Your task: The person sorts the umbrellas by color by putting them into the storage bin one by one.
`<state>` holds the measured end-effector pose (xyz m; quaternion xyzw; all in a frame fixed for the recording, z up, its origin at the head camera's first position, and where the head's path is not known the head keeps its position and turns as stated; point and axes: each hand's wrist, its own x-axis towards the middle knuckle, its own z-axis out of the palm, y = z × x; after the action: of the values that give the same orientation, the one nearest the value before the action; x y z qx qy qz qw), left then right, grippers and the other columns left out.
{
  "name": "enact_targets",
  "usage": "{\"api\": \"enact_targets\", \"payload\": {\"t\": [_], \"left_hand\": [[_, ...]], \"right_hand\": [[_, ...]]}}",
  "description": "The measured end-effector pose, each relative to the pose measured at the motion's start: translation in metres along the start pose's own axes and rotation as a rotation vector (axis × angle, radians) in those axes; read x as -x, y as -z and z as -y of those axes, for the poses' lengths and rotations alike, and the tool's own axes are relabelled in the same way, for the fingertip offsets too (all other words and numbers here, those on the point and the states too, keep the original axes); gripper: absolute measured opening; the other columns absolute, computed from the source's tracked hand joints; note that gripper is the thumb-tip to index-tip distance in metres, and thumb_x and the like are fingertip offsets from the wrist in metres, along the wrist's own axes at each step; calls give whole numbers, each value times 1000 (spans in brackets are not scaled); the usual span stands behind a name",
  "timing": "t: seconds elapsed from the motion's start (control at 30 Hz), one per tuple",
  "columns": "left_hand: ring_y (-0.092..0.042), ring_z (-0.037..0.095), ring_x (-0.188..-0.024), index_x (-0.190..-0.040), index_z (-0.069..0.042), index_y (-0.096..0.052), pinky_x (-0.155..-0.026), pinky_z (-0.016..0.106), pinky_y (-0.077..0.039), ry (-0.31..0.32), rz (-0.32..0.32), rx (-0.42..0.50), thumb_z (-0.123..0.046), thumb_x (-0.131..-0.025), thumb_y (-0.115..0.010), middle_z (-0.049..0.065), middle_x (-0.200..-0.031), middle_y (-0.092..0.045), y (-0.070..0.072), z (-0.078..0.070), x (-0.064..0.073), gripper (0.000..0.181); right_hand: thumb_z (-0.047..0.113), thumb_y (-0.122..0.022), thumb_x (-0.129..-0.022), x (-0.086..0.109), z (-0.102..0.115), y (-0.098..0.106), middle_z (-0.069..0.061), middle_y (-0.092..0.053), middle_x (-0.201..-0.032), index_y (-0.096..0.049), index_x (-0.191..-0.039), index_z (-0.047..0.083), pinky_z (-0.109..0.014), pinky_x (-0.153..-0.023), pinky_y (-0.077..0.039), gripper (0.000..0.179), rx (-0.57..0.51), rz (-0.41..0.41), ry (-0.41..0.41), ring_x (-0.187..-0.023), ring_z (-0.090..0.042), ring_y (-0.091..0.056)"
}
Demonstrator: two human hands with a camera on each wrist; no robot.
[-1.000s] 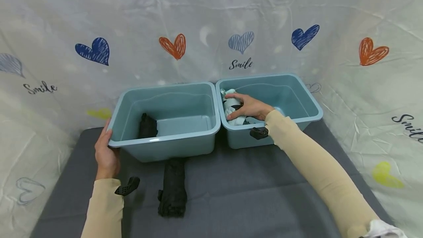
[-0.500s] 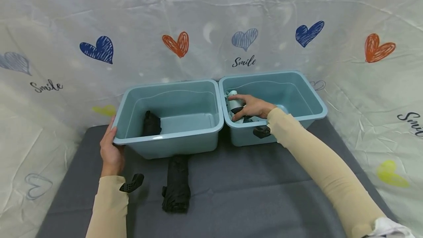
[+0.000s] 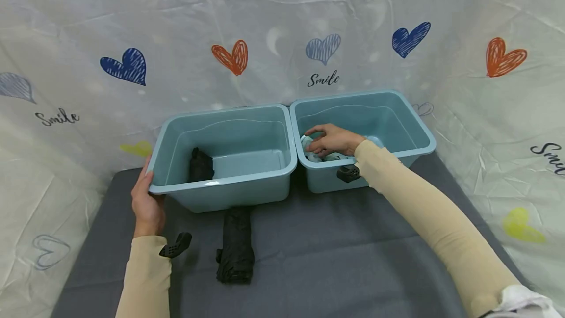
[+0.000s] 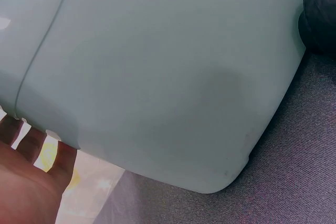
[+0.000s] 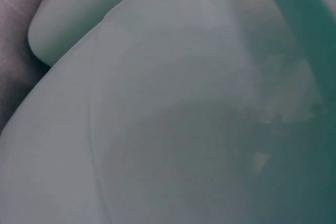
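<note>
My left hand (image 3: 149,207) rests against the left end of the left blue bin (image 3: 247,183), its fingers (image 4: 65,163) straight along the end wall and its thumb by the front corner. Inside the right blue bin (image 3: 397,156), my right hand (image 3: 333,140) hovers low over a pale mint rolled bundle (image 3: 312,157), fingers loosely bent and apart. Most of that bundle is hidden by the hand and the bin's front wall. The right wrist view shows mainly pale bin wall (image 5: 157,77); no fingers appear there.
A black rolled bundle, like a folded umbrella (image 3: 236,249), lies on the grey cloth (image 3: 318,259), its far end at the left bin's base. Another black bundle (image 3: 201,165) lies inside the left bin. A printed curtain (image 3: 273,9) hangs behind the bins.
The pale bundle has gone from between my right thumb and fingers to lower in the right bin. My left hand stays at the left bin; the head view shifts slightly.
</note>
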<state>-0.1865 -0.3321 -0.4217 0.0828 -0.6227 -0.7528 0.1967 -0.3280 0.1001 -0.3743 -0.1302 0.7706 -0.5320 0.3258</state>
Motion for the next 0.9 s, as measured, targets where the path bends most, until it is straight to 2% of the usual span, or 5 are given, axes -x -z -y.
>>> {"api": "enact_targets", "payload": {"t": [0.23,0.43,0.7,0.9], "left_hand": [[-29,19,-147,-158,-24,-40,-116,38,-22,-14,9,-22,-28,-111,-29,-5,-163,-32,-3,0,-4,48],[-29,18,-148,-158,-21,-39,-116,37,-21,-1,-3,-7,-27,-110,-30,-5,-163,-32,-2,-1,-1,49],[-28,17,-148,-159,-19,-37,-114,29,-24,16,-15,0,-27,-111,-29,-5,-164,-31,4,-4,4,49],[-27,18,-149,-159,-23,-36,-116,32,-23,16,12,-28,-28,-111,-27,-5,-164,-29,2,-1,3,49]], "right_hand": [[12,-65,-100,7,4,6,-23,-52,-143,-40,-153,2,-54,-106,-40,60,-40,-80,60,-130,-41,-51],[15,-69,-99,26,9,6,-20,-49,-146,-45,-152,11,-49,-104,-44,58,-50,-119,129,-130,-39,-52],[15,-70,-98,55,19,-11,-15,-54,-140,-45,-153,13,-43,-102,-46,60,-47,-101,282,-122,-30,-59],[16,-70,-98,76,21,-29,-12,-57,-138,-47,-151,14,-49,-102,-44,58,-63,-86,348,-125,-29,-58]]}}
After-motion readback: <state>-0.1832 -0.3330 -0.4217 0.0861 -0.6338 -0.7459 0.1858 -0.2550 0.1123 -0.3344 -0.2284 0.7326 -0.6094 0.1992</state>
